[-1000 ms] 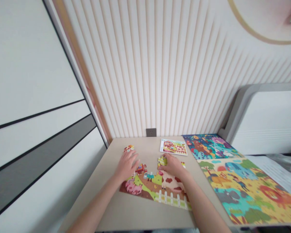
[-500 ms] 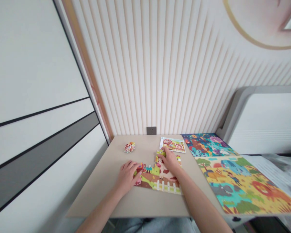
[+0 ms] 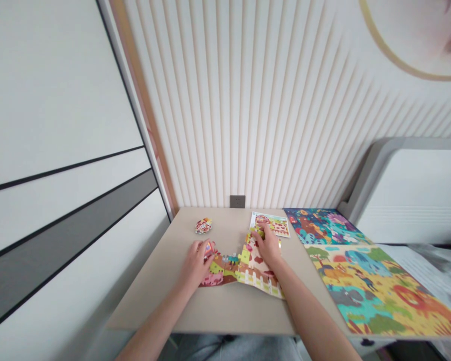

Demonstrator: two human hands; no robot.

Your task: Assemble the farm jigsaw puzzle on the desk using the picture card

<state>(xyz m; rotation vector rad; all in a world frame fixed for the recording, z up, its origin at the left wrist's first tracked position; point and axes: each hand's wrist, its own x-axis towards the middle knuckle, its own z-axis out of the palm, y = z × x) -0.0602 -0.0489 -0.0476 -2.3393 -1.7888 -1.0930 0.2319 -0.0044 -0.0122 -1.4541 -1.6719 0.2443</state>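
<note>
A partly assembled farm jigsaw puzzle lies on the table, showing a pig, a cow and a white fence. Its left and right parts meet at an angle along a seam. My left hand is closed on a puzzle piece with red and purple on it, at the puzzle's upper left edge. My right hand rests on the cow part with thumb and fingers apart, fingertips by the top edge. It covers some of the cow.
A small pile of loose pieces sits at the back left of the table. Behind the puzzle lies a farm picture card. Two finished puzzles, one dark blue and one savanna scene, lie to the right.
The puzzle's left part has swung left and up, bending it at the seam, and the right part has tilted. My left hand has shifted left and up.
</note>
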